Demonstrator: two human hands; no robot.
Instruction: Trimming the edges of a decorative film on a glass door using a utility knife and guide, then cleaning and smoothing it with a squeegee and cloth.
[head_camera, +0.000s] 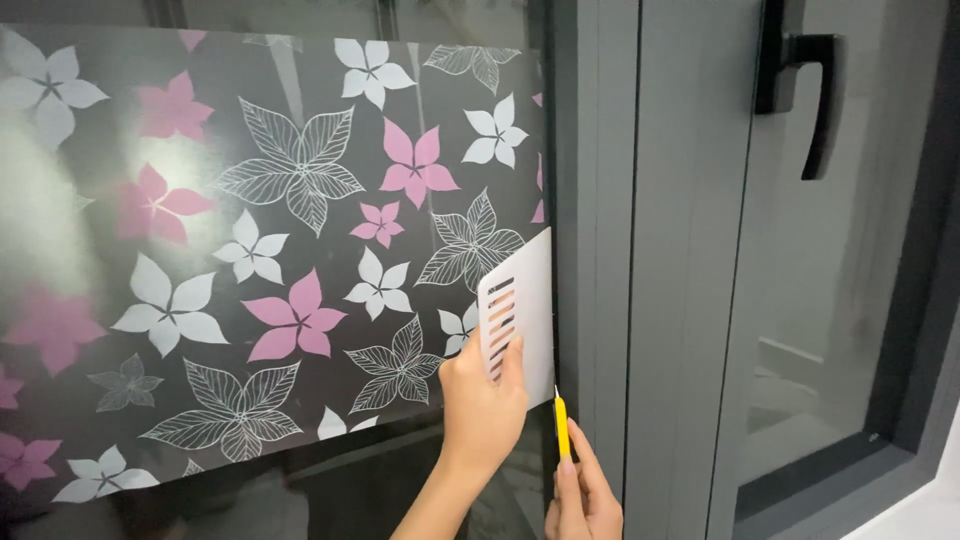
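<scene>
A dark window film (250, 260) printed with pink and white flowers lies on the glass pane. My left hand (482, 415) presses a white plastic scraper (520, 300) flat against the film's right edge, next to the grey window frame (600, 250). My right hand (585, 495) holds a thin yellow utility knife (562, 425) upright, its tip at the film's edge just below the scraper, right beside the frame. Bare glass shows under the film's lower edge.
A second window sash stands to the right with a black handle (815, 90) near the top. Its glass pane (840, 300) looks onto a dim exterior. A white sill corner (925, 510) shows at the bottom right.
</scene>
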